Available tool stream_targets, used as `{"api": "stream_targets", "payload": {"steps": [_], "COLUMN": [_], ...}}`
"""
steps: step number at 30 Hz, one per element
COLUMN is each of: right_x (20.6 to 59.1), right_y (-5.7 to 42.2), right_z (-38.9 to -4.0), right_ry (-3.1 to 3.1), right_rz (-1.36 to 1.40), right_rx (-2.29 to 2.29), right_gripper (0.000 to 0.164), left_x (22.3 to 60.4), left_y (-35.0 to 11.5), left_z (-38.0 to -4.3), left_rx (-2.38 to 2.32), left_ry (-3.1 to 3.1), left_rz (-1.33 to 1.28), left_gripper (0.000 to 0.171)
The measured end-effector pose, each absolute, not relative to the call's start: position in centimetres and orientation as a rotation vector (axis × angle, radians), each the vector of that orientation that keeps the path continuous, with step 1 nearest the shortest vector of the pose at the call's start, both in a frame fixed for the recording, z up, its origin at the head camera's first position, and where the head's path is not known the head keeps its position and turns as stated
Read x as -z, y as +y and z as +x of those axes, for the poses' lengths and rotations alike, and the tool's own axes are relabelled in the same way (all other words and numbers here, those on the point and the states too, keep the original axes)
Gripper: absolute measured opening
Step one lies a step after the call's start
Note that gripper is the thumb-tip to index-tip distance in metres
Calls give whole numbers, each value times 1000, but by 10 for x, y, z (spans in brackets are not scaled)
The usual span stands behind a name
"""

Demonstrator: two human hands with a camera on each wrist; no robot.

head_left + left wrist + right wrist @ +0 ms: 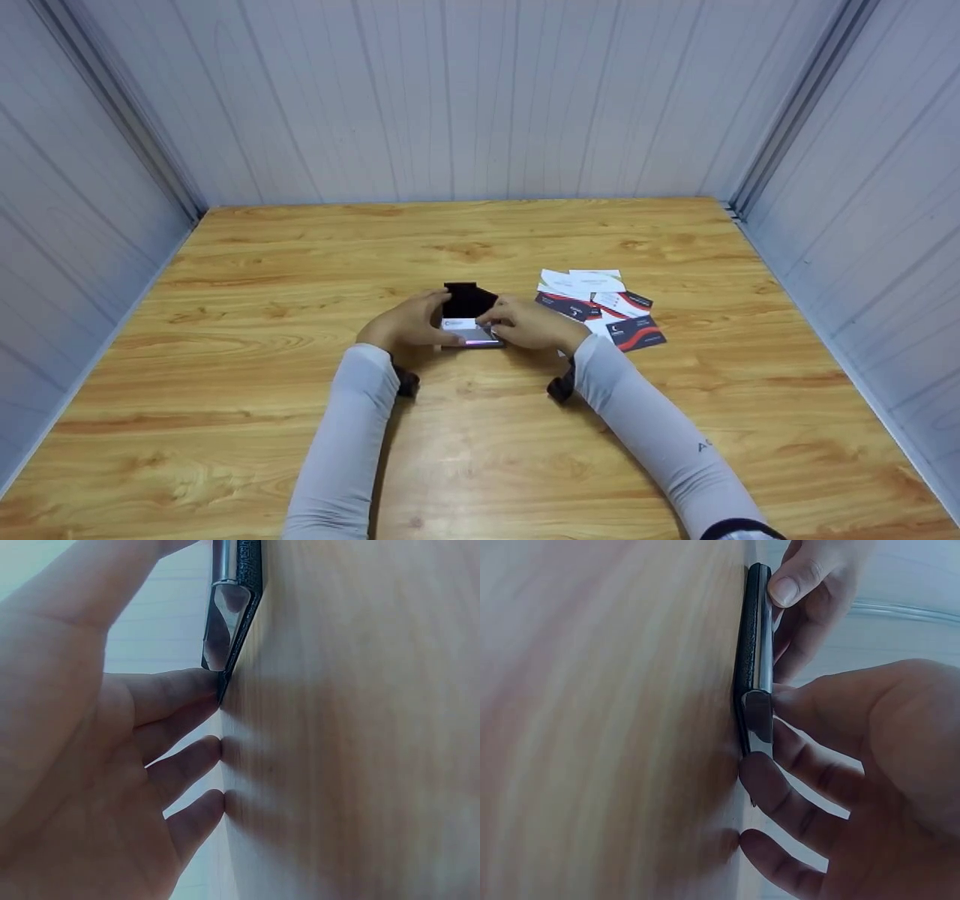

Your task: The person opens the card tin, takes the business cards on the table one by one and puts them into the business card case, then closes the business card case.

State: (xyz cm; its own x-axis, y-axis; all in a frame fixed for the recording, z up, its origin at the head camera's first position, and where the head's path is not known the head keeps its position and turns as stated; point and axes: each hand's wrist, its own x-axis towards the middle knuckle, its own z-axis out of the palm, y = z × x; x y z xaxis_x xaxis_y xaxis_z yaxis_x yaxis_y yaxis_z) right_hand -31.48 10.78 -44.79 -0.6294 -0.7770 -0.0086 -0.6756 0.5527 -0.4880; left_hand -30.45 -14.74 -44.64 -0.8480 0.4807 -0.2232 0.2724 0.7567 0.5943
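A black business card case [466,304] lies open on the table with its lid folded back, away from me. In its metal-framed tray sits a pale business card [459,324]. My left hand [409,321] holds the case at its left end, thumb over the front part and fingers by the lid. At the other end my right hand [536,324] grips the case, thumb on the tray and fingers bent near the lid. The right wrist view shows the case side-on [745,652], its shiny metal end facing out. In the left wrist view, fingertips touch the lid's edge and the table.
Several loose business cards [636,334], white ones and dark ones with red, lie overlapping right of my right hand, which partly covers them. The wooden table [300,255] meets panelled walls [480,105] at the back and both sides.
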Motion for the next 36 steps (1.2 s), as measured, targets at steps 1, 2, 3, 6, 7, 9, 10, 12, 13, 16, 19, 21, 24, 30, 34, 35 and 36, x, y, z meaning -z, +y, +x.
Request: {"api": "stream_targets", "payload": {"steps": [1,2,3,6,7,9,10,12,13,16,19,21,24,30,34,35,36], "right_x": [448,448,448,447,446,445,444,442,440,437,434,432,428,418,416,417,417], "right_y": [107,107,107,107,107,109,111,115,117,127,138,148,161,186,203,207,210], "right_z": [-315,-315,-315,-315,-316,-317,-318,-320,-322,-328,-334,-337,-341,-350,-356,-357,-358], "right_ry": [2562,2558,2553,2536,2534,2535,2529,2513,2513,2518,2561,2577,2615,2750,2809,2825,2839], "right_rz": [-1210,-1201,-1192,-1180,-1177,-1177,-1166,-1141,-1127,-1059,-973,-884,-790,-647,-481,-442,-406], "right_rx": [666,671,674,688,692,707,726,777,800,890,946,983,1022,1104,1120,1110,1103], "right_gripper": [32,32,32,32,32,32,33,34,34,34,35,38,41,40,43,44,45], "left_x": [447,447,447,448,449,449,450,451,451,451,450,450,450,448,448,448,448], "left_y": [-148,-148,-149,-150,-150,-150,-150,-150,-150,-150,-150,-150,-149,-149,-149,-149,-149], "left_z": [-305,-305,-305,-304,-305,-305,-305,-306,-306,-307,-307,-305,-304,-303,-302,-302,-302], "left_rx": [-795,-793,-792,-791,-791,-797,-798,-799,-799,-794,-792,-794,-797,-801,-789,-787,-785], "left_ry": [2592,2594,2596,2603,2604,2602,2600,2596,2595,2591,2590,2587,2582,2582,2586,2587,2588], "left_rz": [576,574,571,558,558,563,565,569,572,573,572,570,565,570,572,572,570], "left_gripper": [102,102,102,102,102,102,102,102,102,102,102,101,101,100,100,100,100]}}
